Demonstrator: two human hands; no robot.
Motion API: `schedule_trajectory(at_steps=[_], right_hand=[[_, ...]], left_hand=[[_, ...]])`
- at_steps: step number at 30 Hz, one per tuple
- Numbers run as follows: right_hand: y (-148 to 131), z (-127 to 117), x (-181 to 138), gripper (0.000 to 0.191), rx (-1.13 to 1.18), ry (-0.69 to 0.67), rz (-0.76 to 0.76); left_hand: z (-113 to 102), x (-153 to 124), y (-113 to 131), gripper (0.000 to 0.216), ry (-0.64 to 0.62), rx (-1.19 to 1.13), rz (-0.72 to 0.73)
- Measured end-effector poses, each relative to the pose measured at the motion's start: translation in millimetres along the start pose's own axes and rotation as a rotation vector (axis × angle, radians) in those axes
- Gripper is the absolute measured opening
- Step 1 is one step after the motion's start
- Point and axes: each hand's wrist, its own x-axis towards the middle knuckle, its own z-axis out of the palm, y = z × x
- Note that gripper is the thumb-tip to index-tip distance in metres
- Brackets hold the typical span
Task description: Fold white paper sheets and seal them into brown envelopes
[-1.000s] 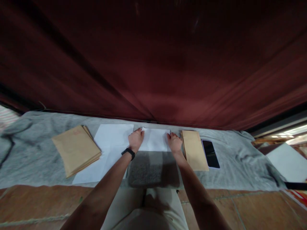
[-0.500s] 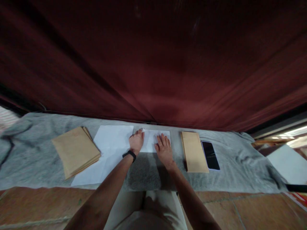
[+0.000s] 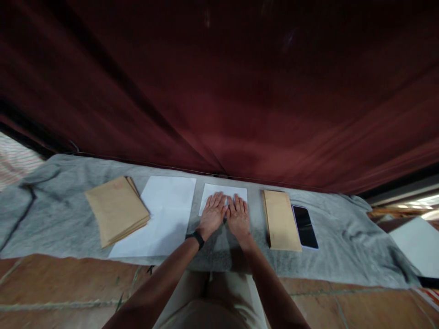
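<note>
A small folded white paper lies on a grey cloth spread over the floor. My left hand and my right hand rest flat on it side by side, fingers spread, thumbs nearly touching, covering most of the sheet. A black band circles my left wrist. Left of the hands lies a larger white sheet stack. Right of them lies a narrow brown envelope.
A pile of brown envelopes sits at the left of the cloth. A dark phone lies beside the narrow envelope. A dark red curtain hangs behind. White paper lies at far right on the tiled floor.
Both hands have moved from the paper's left and right edges to its middle and now lie flat together. The view has shifted slightly.
</note>
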Motion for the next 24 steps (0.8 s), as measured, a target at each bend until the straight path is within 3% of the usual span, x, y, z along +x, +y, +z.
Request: schedule_trajectory(at_steps=[6, 13, 17, 24], right_hand=[[-2.0, -1.8, 24.7, 0.046, 0.115, -0.042, 0.057], [-20.8, 14.1, 54.7, 0.048, 0.165, -0.074, -0.08], [-4.4, 18.9, 48.5, 0.05, 0.087, -0.049, -0.057], [33.9, 18.1, 32.8, 0.056, -0.023, 0.056, 0.048]], left_hand=[[10.1, -2.3, -4.9, 0.052, -0.018, 0.048, 0.005], [16.1, -2.6, -9.8, 0.054, -0.05, 0.09, 0.053], [13.3, -5.2, -11.8, 0.053, -0.013, 0.074, 0.024], [5.9, -6.7, -31.5, 0.061, 0.069, 0.079, -0.162]])
